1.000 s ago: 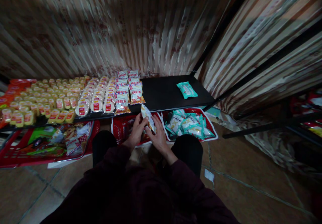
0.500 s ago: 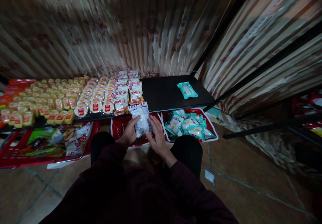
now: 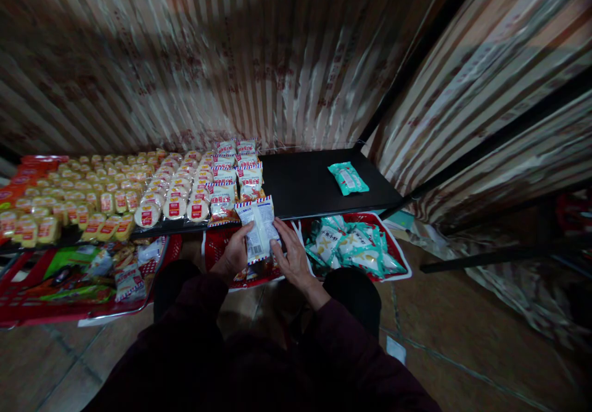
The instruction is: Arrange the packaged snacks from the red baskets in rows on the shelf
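Between my hands is a white snack packet with a striped top edge, its printed back and barcode facing me. My left hand grips its left side with the thumb on the front. My right hand rests along the right side, fingers stretched out. Just beyond it, matching snack packets stand in two rows on the black shelf. Below the packet sits a red basket, its contents mostly covered by my hands.
Round wrapped cakes and small yellow wrapped cakes fill the shelf's left. A teal packet lies on its right part. A basket of teal packets and a basket of mixed snacks stand below. A black post is at right.
The view has tilted slightly, so the shelf and baskets appear a little lower. The packet stays between my hands, its back now turned more squarely to me.
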`<state>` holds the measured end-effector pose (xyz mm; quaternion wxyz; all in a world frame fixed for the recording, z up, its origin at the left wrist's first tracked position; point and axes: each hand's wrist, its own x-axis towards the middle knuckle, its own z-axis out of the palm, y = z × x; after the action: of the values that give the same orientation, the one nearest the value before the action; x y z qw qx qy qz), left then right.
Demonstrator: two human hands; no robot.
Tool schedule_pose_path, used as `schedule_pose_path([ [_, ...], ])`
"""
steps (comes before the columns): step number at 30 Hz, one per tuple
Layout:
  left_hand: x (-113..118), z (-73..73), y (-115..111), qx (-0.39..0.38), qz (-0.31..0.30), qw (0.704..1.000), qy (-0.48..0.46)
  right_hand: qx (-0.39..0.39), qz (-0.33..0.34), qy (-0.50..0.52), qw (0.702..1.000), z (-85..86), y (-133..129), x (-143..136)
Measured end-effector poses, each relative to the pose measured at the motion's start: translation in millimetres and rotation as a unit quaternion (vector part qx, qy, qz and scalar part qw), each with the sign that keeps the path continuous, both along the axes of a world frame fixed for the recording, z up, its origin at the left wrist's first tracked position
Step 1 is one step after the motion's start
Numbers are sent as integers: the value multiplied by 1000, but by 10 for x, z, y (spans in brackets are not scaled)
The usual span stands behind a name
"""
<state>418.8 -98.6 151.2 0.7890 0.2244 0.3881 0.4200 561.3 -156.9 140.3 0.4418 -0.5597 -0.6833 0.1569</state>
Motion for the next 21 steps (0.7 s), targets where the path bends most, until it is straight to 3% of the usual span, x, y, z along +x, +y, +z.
schedule_pose_path([
  [5,46,18,154,-15,10,1000,4,35,-21,-27,999,-8,220,59],
  [12,131,0,432,91,64,993,-34,88,-6,-62,994,39,624,126],
  [17,203,99,604,121,80,989,-26,97,-2,-48,994,88,929,137],
  [21,252,229,694,138,78,987,28,48,30,-12,998,199,1070,173],
])
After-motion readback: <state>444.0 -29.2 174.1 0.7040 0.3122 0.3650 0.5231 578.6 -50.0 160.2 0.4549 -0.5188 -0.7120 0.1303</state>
